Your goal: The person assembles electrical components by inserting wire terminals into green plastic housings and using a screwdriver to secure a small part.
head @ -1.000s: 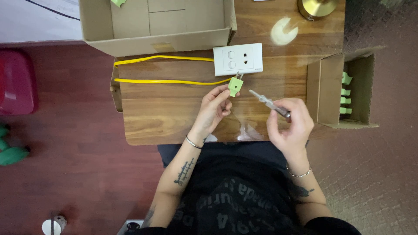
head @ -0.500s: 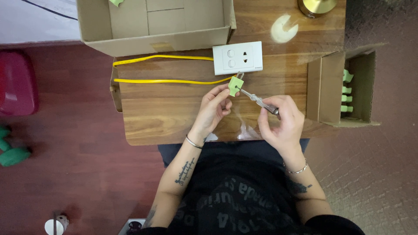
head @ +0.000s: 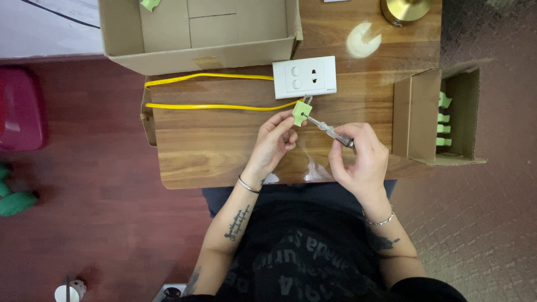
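- Head view: the left hand (head: 275,142) pinches a small green plug (head: 302,113) between its fingertips, just above the wooden table (head: 212,151).
- The right hand (head: 361,159) is closed around a screwdriver (head: 330,130); its tip touches the plug.
- A yellow cable (head: 218,106) runs from the plug to the left, below a white socket plate (head: 305,77).
- An open cardboard box (head: 430,117) stands at the right.

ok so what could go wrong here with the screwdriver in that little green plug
The left hand pinches the small green plug in mid-air, so the screwdriver in the right hand could slip off and jab the fingertips. Pushing might also tug the yellow cable and drag the white socket plate.
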